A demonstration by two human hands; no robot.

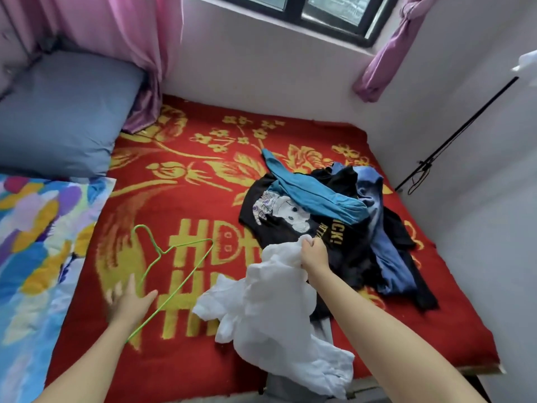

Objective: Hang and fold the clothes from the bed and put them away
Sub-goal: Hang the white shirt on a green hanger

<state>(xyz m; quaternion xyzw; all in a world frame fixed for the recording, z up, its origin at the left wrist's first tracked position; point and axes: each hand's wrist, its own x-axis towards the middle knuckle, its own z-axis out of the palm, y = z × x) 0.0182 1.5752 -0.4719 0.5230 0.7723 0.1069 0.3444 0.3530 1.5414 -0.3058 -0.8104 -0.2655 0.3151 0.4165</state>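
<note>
Noted at lower centre: crumpled white thin-fabric garment [276, 309], raised above the red woven blanket with yellow flower pattern [203, 193] and trailing down past the blanket's near edge. Held at its upper fold by the right hand [313, 254], fingers curled and bunched tight on the cloth. Found at lower left: left hand [128, 303], fingers spread and motion-blurred, over the lower leg of the bright green wire hanger [159, 252] lying flat on the blanket; cannot tell whether touching the wire. Lying at centre right: heap of black printed T-shirt [279, 225], teal knit garment [313, 199] and blue denim-like piece [386, 251], unfolded, touching one another.

Judged as the hanging step, early in the task: one garment in hand, none visibly put away. Calls next for closing the left hand on the hanger, finding the white garment's neck opening, and threading the wire arms through without snagging the thin cloth.

Writing: yellow letters "CK!" legible on the black T-shirt, rest hidden under folds. Large yellow block character on the blanket, resembling "HD" shapes; not read with confidence. No brand labels made out.
</note>
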